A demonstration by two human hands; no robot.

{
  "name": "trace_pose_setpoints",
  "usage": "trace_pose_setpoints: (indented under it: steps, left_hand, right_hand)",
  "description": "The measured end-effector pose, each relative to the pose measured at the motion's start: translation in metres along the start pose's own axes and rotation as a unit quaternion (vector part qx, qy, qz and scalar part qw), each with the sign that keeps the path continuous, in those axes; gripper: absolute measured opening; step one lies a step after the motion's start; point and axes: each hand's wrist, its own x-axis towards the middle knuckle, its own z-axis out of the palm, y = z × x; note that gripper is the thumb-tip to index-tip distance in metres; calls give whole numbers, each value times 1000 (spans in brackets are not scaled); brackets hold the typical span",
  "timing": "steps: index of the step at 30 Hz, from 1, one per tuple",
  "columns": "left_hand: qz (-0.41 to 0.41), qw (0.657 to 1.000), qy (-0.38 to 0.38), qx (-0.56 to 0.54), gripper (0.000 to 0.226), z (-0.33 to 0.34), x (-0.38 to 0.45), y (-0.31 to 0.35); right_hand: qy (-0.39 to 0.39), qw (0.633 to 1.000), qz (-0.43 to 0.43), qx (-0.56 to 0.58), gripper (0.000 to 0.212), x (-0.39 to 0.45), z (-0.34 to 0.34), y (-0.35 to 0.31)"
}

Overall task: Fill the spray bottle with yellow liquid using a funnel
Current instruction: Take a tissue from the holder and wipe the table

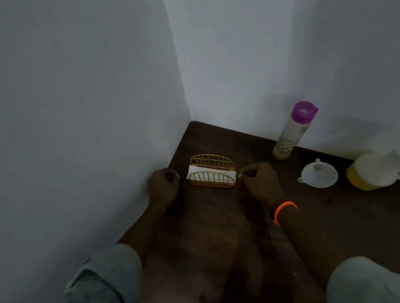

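A spray bottle (375, 170) with a white trigger head and yellow liquid low inside stands at the right, by the wall. A white funnel (318, 174) lies on the dark table just left of it. Further back stands a clear bottle (289, 138) with a purple cap and a little yellow liquid at its bottom. My left hand (163, 184) and my right hand (259, 176) rest on the table with curled fingers, one on each side of a gold wire holder. Neither hand holds anything.
The gold wire holder (211, 171) with white paper in it stands between my hands near the corner. White walls close the dark wooden table (335, 229) at the left and back. An orange band circles my right wrist.
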Motion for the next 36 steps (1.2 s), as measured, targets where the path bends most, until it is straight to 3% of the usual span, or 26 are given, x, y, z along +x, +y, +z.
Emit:
trace_pose_setpoints:
  steps: [8, 15, 19, 28, 36]
  left_hand:
    - [41, 997, -67, -13, 37, 21, 34, 5]
    - [85, 995, -51, -17, 17, 28, 38, 3]
    - [66, 997, -42, -28, 21, 28, 43, 4]
    - [95, 992, -68, -46, 10, 14, 32, 13]
    - [117, 985, -58, -114, 10, -28, 0, 41]
  right_hand:
    - [-32, 998, 15, -44, 27, 28, 16, 4]
    - [-29, 996, 7, -82, 18, 33, 21, 9]
    - [-25, 997, -1, -74, 15, 32, 21, 7]
    - [-14, 1000, 5, 3, 9, 19, 8, -7]
    - [35, 995, -58, 70, 3, -18, -31, -40]
